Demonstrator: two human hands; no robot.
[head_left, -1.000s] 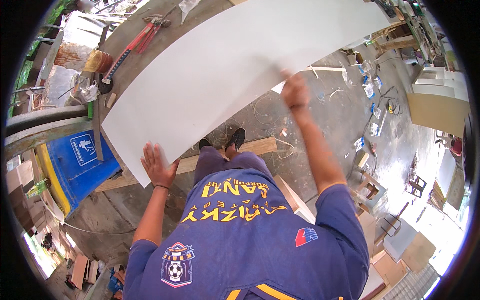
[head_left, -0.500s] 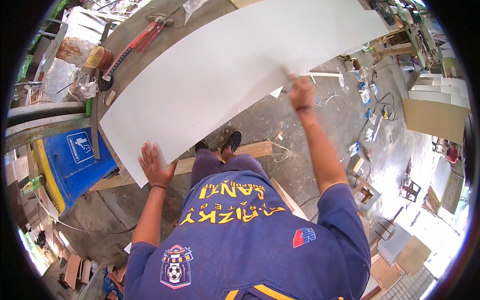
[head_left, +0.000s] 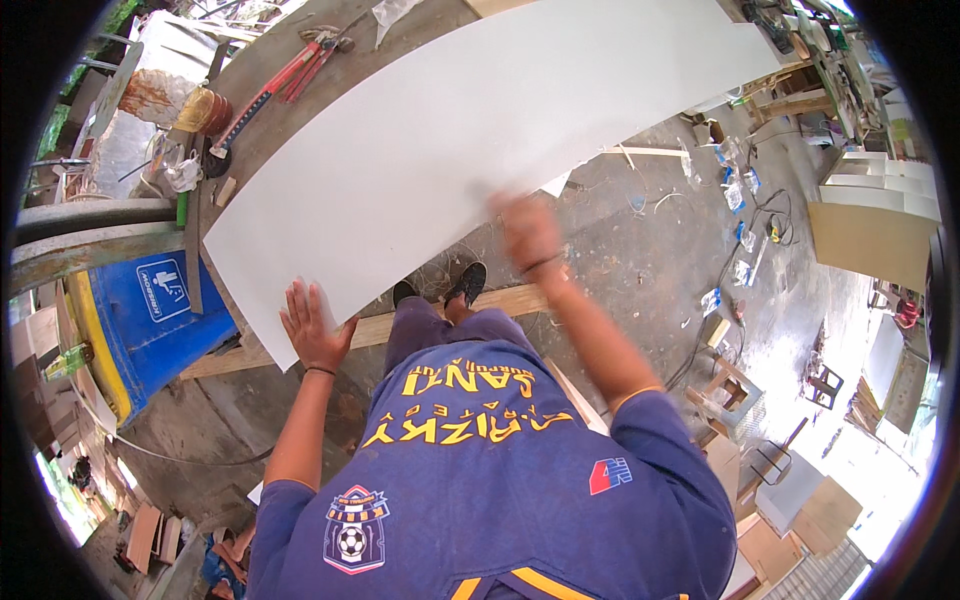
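Observation:
A large white board (head_left: pixel 400 170) lies across the bench in front of me, its near edge running up from lower left to upper right. On its near left corner my left hand (head_left: pixel 316 330) rests flat, fingers spread and the thumb out over the edge. My right hand (head_left: pixel 528 232) is over the board's near edge, around the middle of its length. Motion smears its fingers, and a faint dark blur shows by the fingertips; whether it holds something I cannot make out.
A hammer (head_left: pixel 290 75) with red-handled pliers lies behind the board. A yellow-brown roll (head_left: pixel 203 110) stands at the far left, above a blue bin (head_left: pixel 150 330). A wooden beam (head_left: pixel 385 328) lies by my feet. Cables (head_left: pixel 775 215) and plastic scraps litter the floor at right.
My right hand has swept left and toward me along the board's near edge. My left hand stays at the corner, and the board looks unmoved.

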